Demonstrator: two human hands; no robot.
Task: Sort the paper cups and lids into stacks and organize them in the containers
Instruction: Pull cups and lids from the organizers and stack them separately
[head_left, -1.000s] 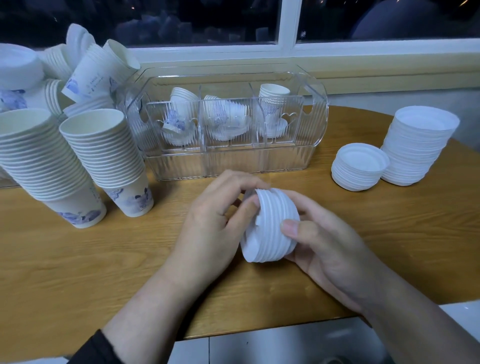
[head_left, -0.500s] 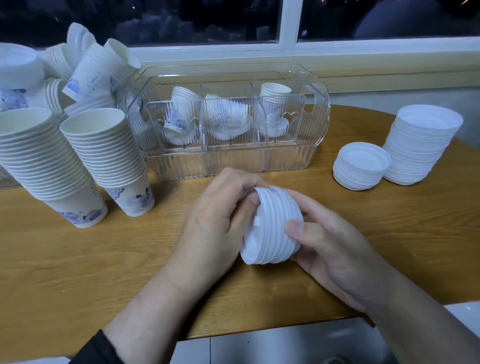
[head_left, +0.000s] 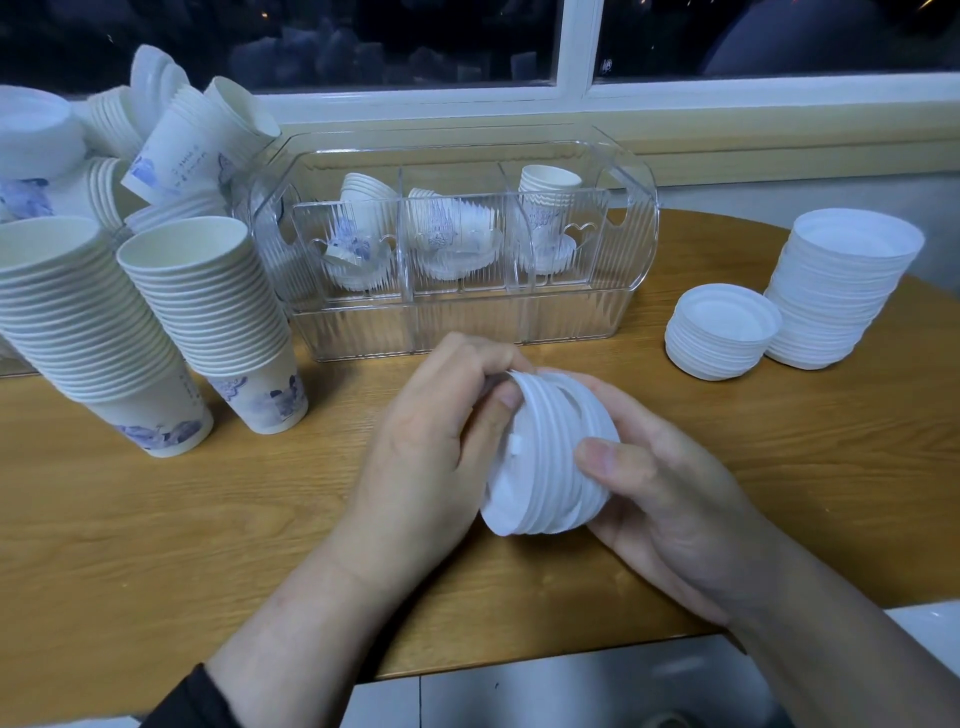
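We are squaring up a lid stack (head_left: 550, 457), gripped on edge by our left hand (head_left: 421, 457) and right hand (head_left: 670, 499) over the surface (head_left: 156, 545). Next (we judge) it joins the lid piles (head_left: 722, 332), so it needs turning flat.

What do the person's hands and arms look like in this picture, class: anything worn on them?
Both hands, the left hand and the right hand, are bare: no gloves, rings or watch visible. A dark sleeve cuff shows on the left forearm; the right forearm is uncovered.
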